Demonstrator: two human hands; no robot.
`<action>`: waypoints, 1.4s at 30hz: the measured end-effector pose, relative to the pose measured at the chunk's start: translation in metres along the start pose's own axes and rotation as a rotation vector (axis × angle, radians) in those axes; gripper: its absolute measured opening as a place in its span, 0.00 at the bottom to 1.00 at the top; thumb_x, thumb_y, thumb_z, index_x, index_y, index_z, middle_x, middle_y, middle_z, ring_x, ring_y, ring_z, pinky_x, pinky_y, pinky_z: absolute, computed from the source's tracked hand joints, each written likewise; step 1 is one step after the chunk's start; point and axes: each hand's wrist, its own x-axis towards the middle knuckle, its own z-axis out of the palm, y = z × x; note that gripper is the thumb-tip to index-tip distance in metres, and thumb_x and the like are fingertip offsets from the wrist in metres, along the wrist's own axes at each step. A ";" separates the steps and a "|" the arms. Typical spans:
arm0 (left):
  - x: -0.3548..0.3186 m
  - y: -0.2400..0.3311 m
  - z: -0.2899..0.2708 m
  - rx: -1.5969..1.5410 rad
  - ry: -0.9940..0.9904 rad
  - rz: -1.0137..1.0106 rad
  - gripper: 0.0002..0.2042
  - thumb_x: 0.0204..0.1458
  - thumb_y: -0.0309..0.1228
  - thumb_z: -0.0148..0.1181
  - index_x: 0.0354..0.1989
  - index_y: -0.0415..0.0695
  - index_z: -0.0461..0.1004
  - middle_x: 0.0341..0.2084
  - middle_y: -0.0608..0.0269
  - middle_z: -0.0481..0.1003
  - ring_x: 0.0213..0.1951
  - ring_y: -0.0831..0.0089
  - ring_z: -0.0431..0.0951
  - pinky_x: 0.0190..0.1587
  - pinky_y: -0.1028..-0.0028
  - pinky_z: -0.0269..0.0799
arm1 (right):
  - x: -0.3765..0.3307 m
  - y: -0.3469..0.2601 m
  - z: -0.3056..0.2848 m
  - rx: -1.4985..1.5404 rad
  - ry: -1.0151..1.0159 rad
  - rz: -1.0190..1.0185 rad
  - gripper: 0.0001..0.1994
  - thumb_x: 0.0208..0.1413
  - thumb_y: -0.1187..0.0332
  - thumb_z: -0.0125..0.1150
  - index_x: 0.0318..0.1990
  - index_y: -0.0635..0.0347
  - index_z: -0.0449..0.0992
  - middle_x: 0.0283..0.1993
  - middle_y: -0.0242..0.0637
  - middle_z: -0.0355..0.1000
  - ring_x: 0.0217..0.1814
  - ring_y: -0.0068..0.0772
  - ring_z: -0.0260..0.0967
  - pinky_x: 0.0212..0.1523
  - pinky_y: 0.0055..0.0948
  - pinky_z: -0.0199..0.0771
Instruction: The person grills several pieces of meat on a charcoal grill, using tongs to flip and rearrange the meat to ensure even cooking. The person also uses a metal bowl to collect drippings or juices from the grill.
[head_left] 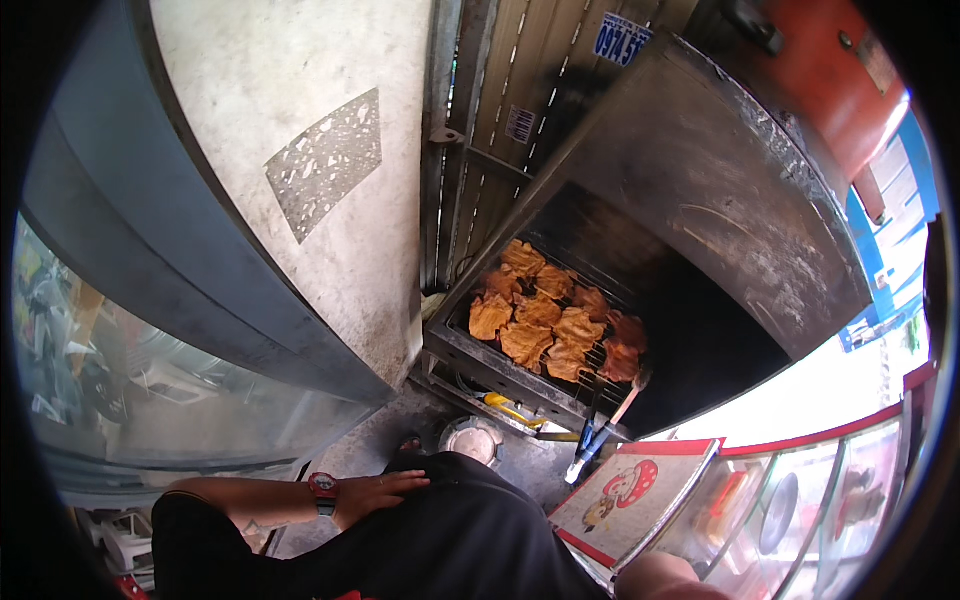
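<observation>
Looking down at big metal grill box [700,200] w/ lid swung up, sooty inside, standing next to pale concrete wall [300,150] and dark curved metal panel [150,220] at left. Glass display case [800,500] at lower right, red-edged, w/ a white sign board [625,495] w/ cartoon print leaning on it. Wire rack [590,385] inside grill holds orange-brown grilled meat pieces [545,325], packed touching each other, approx 9-10 pcs. Blue-handled tongs [600,425] lie over front edge of grill, tips near rightmost meat piece, no hand on them. Left hand [375,492] w/ red wristwatch [322,488] rests flat on person's dark clothing, grip spread, fingers loose, holding nothing. Right hand: only bare forearm [665,578] at bottom edge, grip out of view.
</observation>
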 end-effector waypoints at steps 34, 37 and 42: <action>0.039 0.169 -0.212 2.109 1.327 -0.285 0.42 0.53 0.46 0.73 0.70 0.37 0.61 0.72 0.36 0.57 0.75 0.35 0.48 0.71 0.33 0.44 | -0.308 -0.426 -0.126 -0.846 -1.593 3.304 0.49 0.62 0.23 0.23 0.82 0.43 0.31 0.86 0.33 0.24 0.87 0.46 0.16 0.83 0.56 0.24; 0.042 0.165 -0.218 2.102 1.323 -0.235 0.42 0.52 0.48 0.74 0.69 0.36 0.62 0.71 0.34 0.60 0.74 0.36 0.52 0.72 0.33 0.43 | -0.313 -0.436 -0.125 -0.878 -1.545 3.307 0.47 0.63 0.24 0.22 0.82 0.43 0.31 0.86 0.32 0.25 0.87 0.45 0.17 0.82 0.56 0.25; 0.059 0.168 -0.219 2.169 1.291 -0.259 0.42 0.53 0.52 0.72 0.69 0.38 0.64 0.71 0.37 0.60 0.73 0.38 0.53 0.72 0.33 0.38 | -0.322 -0.446 -0.126 -0.878 -1.494 3.388 0.47 0.63 0.25 0.19 0.82 0.44 0.32 0.86 0.33 0.28 0.87 0.42 0.20 0.83 0.54 0.24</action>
